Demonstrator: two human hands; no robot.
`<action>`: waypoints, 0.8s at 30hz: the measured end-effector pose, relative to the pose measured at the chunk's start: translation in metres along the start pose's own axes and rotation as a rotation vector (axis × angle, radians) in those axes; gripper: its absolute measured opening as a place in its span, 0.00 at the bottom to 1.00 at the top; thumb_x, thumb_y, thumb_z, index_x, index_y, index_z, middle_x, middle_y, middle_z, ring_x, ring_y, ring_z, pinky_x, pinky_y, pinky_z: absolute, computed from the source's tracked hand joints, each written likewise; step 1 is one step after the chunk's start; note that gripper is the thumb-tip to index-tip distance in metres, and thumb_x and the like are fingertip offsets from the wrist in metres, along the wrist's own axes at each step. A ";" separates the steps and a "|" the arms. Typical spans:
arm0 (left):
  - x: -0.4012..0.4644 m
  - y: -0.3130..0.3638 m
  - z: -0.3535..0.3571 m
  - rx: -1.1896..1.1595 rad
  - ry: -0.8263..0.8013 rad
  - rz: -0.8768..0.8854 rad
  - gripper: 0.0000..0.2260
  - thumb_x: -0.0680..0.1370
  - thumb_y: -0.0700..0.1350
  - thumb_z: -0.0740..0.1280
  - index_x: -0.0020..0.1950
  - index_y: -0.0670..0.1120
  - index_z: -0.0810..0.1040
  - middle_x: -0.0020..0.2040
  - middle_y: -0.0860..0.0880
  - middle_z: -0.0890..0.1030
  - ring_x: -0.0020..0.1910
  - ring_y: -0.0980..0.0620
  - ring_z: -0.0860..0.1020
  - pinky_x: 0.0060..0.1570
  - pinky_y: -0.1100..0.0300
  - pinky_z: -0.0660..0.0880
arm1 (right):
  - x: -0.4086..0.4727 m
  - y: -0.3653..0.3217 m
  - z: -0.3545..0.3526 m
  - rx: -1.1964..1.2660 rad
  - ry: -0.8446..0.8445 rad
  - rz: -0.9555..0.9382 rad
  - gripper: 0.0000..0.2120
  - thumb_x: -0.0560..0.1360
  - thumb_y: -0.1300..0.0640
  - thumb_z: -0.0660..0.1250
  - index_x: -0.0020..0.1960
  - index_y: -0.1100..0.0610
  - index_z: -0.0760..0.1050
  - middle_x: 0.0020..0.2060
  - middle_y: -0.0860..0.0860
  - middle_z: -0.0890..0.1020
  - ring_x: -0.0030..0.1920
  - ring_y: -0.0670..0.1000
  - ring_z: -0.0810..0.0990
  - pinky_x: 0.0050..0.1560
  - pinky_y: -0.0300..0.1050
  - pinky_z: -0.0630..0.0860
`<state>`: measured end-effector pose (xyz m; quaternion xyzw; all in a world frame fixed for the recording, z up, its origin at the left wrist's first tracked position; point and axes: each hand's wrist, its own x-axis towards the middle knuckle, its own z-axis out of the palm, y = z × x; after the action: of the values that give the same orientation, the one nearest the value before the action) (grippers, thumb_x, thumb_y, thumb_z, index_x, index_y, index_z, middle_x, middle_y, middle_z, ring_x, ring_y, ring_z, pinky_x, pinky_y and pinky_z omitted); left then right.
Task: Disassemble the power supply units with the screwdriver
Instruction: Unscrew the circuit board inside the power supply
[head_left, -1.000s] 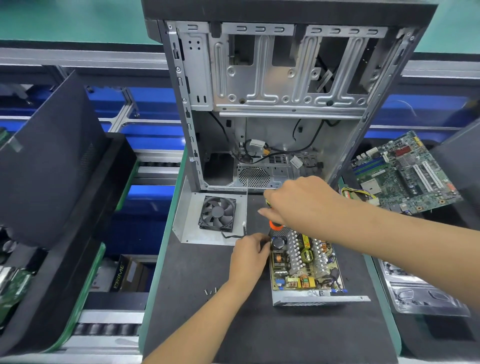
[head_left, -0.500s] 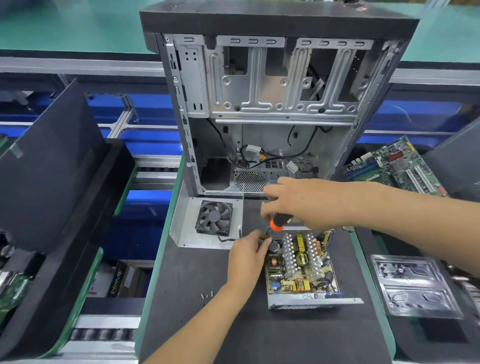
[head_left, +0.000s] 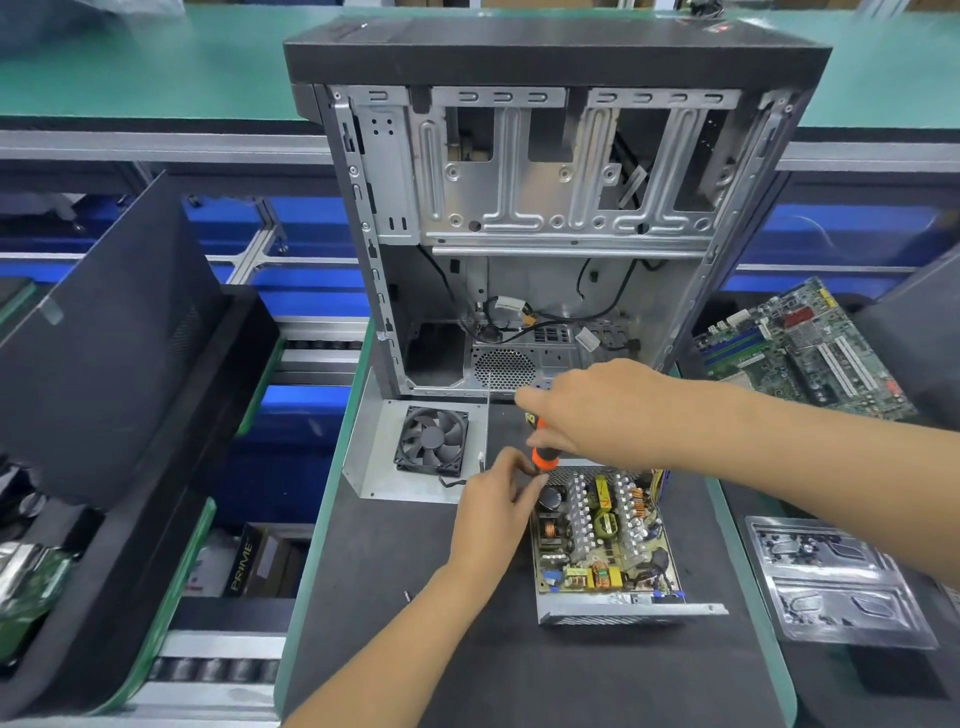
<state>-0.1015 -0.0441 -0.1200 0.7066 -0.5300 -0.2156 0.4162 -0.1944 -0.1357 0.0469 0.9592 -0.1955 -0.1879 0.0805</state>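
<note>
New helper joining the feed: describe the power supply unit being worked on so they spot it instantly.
Find the tall open computer case standing on the dark mat. Just in front of it lies the power supply unit, a lidless metal tray. Unlike the black fan to its left, it shows a crowded circuit board.

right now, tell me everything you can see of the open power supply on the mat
The power supply is a shallow grey metal tray with its cover off, lying flat on the dark mat. Its circuit board carries silver heatsinks, copper coils, yellow transformers and a black capacitor. A perforated wall faces the viewer. The left hand touches its far left corner, where the right hand brings an orange screwdriver.
</note>
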 end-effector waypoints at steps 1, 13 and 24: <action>0.001 0.002 -0.002 -0.030 0.008 0.014 0.07 0.78 0.47 0.69 0.46 0.50 0.71 0.24 0.54 0.63 0.26 0.55 0.67 0.26 0.65 0.60 | -0.001 0.002 -0.002 0.018 -0.053 -0.034 0.08 0.82 0.47 0.55 0.55 0.51 0.61 0.41 0.53 0.68 0.33 0.53 0.69 0.26 0.45 0.60; 0.011 0.015 -0.014 -0.206 -0.018 -0.027 0.05 0.78 0.44 0.68 0.43 0.51 0.77 0.26 0.55 0.61 0.27 0.56 0.61 0.30 0.64 0.57 | 0.006 0.002 -0.008 -0.030 0.059 0.120 0.28 0.76 0.32 0.48 0.54 0.56 0.69 0.34 0.51 0.67 0.30 0.50 0.66 0.26 0.43 0.55; 0.015 0.019 -0.018 -0.306 -0.107 -0.100 0.19 0.76 0.43 0.71 0.27 0.57 0.73 0.23 0.55 0.61 0.28 0.56 0.58 0.33 0.59 0.55 | -0.001 0.007 -0.014 0.242 -0.130 -0.031 0.18 0.75 0.41 0.65 0.59 0.48 0.67 0.46 0.48 0.67 0.41 0.51 0.72 0.36 0.48 0.71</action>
<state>-0.0941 -0.0537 -0.0920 0.6480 -0.4765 -0.3517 0.4789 -0.1924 -0.1404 0.0613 0.9506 -0.2066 -0.2258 -0.0515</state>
